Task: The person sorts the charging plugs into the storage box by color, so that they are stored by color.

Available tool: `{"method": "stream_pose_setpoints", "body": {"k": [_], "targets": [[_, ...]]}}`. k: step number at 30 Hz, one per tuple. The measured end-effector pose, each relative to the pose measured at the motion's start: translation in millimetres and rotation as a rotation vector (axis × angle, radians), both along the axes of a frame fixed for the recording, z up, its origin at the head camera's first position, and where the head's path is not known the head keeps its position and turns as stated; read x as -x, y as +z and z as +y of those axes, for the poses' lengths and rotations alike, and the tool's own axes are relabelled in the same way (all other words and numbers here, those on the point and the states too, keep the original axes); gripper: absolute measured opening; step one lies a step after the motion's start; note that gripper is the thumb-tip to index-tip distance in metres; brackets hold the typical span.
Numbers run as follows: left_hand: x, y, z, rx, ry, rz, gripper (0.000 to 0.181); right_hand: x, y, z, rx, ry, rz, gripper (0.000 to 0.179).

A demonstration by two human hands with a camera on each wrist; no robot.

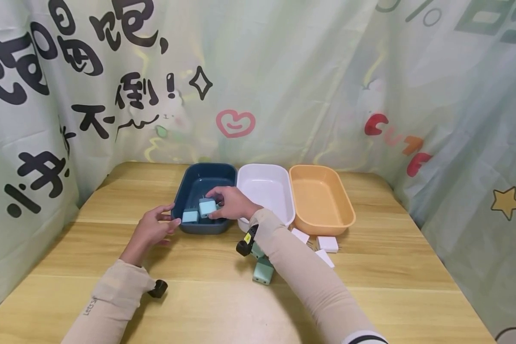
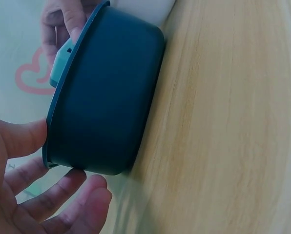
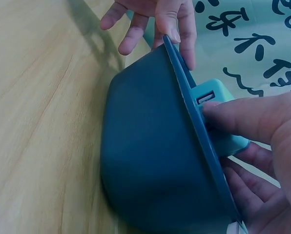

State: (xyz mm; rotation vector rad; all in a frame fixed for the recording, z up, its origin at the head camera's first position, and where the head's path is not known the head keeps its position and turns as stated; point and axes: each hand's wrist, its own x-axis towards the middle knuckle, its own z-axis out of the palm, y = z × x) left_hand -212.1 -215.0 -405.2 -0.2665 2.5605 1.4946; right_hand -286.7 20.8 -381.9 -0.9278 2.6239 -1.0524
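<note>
My right hand [image 1: 235, 203] pinches a light blue USB charger [image 1: 207, 209] between thumb and fingers, inside the dark blue bin [image 1: 204, 229] near its front. In the right wrist view, the USB port on this charger [image 3: 221, 97] shows just past the bin's rim. Another light blue charger [image 1: 190, 216] lies in the same bin, to the left of the held one. At the bin's left front corner, my left hand [image 1: 152, 227] holds the rim between thumb and index finger. Its other fingers spread outside the wall [image 2: 101, 97].
A white bin [image 1: 264, 174] and an orange bin [image 1: 348, 217] stand in line to the right. Several white chargers [image 1: 327, 244] lie before the orange bin. Green chargers [image 1: 263, 271] lie nearer me, partly behind my right forearm. A printed curtain [image 1: 284, 86] hangs behind the table.
</note>
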Motion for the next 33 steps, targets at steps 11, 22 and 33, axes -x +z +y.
{"method": "stream_pose_setpoints", "body": {"k": [11,22,33], "targets": [[0.5,-1.0,-0.1,-0.008,-0.014,0.01,0.065,-2.3,3.9,11.3,0.085,0.056,-0.068,0.046],[0.2,1.1,0.1,0.003,0.0,-0.021,0.067,-13.8,12.0,31.6,0.091,0.105,-0.099,0.048],[-0.4,1.0,-0.2,-0.006,-0.033,-0.011,0.068,-31.3,12.1,57.2,0.113,0.148,-0.119,0.049]]}}
